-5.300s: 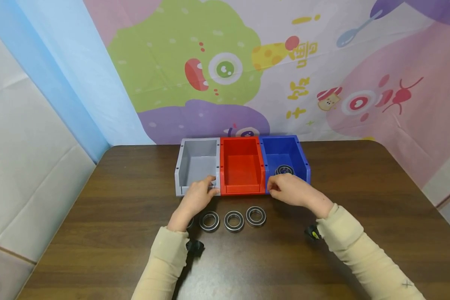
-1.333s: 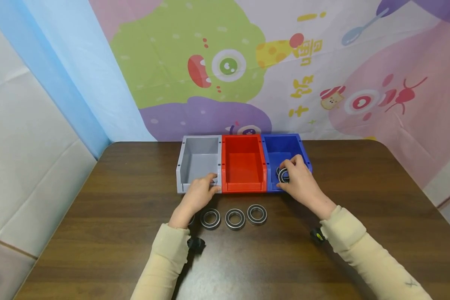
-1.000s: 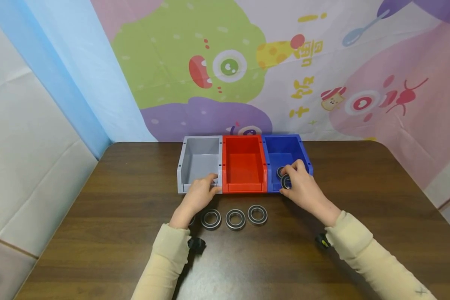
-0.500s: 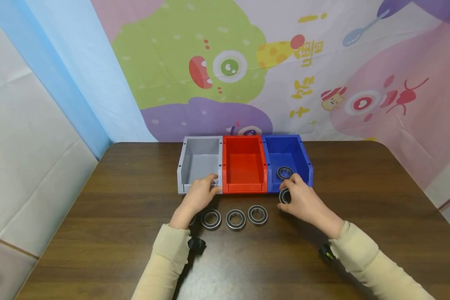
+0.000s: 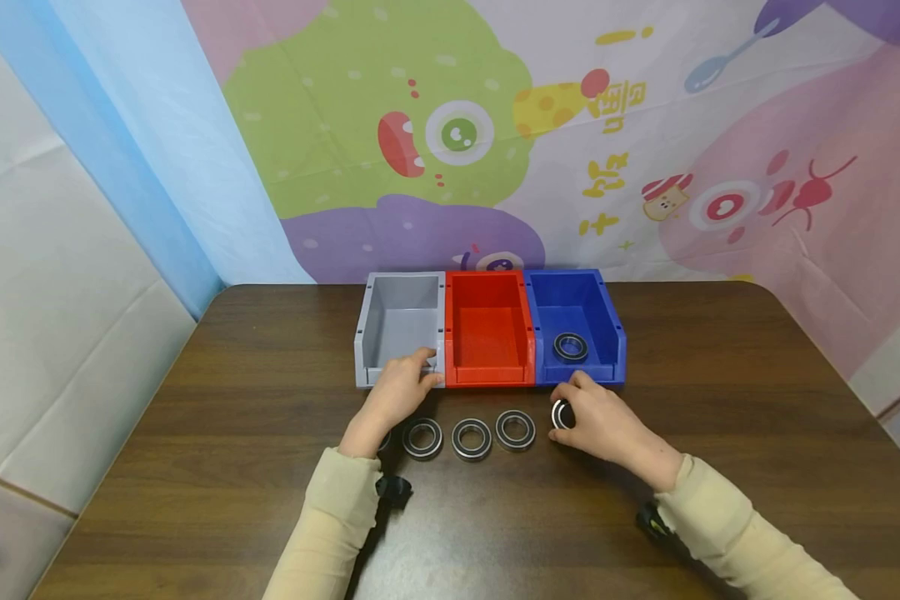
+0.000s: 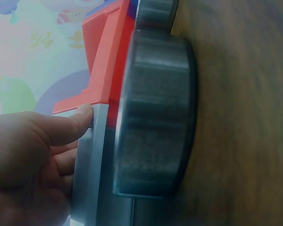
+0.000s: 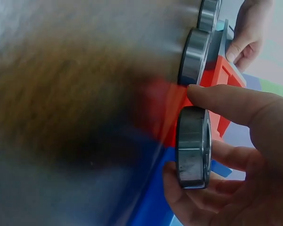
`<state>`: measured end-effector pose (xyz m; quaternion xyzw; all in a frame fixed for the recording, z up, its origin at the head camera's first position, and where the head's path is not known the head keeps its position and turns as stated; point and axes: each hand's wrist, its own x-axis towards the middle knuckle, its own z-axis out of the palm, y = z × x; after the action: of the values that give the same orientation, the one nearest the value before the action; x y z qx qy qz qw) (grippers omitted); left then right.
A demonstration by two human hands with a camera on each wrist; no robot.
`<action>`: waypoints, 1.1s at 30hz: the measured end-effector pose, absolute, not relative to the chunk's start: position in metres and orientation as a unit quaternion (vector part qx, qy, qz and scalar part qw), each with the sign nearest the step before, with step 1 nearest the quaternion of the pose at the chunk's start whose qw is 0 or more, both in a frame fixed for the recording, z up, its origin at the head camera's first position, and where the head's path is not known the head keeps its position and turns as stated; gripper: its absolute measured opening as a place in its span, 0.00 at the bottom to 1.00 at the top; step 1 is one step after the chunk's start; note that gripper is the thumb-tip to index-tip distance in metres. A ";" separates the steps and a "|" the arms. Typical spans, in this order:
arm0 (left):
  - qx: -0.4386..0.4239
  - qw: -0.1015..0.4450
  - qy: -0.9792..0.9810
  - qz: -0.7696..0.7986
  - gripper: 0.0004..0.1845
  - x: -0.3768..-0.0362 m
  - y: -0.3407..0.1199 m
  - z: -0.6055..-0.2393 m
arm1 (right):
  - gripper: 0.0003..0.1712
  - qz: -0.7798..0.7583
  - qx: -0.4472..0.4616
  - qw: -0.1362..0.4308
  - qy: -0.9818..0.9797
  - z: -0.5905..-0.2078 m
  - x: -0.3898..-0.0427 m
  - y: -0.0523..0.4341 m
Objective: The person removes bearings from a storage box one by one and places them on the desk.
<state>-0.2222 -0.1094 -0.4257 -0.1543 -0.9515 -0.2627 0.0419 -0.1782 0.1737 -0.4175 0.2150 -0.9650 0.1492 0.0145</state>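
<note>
My right hand [image 5: 606, 423] pinches a ball bearing [image 7: 193, 147] between thumb and fingers, close over the table in front of the blue bin [image 5: 615, 333]. The bearing is tilted in my grip, and in the head view the hand covers part of it. Inside the blue bin another bearing [image 5: 571, 347] lies flat. My left hand [image 5: 396, 390] grips the front lip of the grey bin [image 6: 87, 165], thumb on its edge and fingers curled over. Several bearings stretch in a row along the table, among them one bearing [image 5: 515, 431] nearest my right hand; my left wrist partly hides the leftmost.
A red bin [image 5: 487, 377] stands between the grey and blue bins, all side by side against a printed cloth backdrop [image 5: 345, 125]. The brown wooden table [image 5: 495, 533] extends in front of them.
My right hand has drawn a bearing out of the blue bin and brought it forward and down to the table in front. My left hand has stayed at the grey bin.
</note>
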 end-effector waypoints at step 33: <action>-0.151 0.035 -0.952 -0.263 0.21 -0.221 -0.109 -0.424 | 0.22 0.130 0.252 -0.002 -0.959 -0.420 -0.172 0.167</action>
<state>-0.2212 -0.1092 -0.4235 -0.1512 -0.9522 -0.2631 0.0347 -0.1718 0.1674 -0.4196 0.2523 -0.9589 0.1300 -0.0023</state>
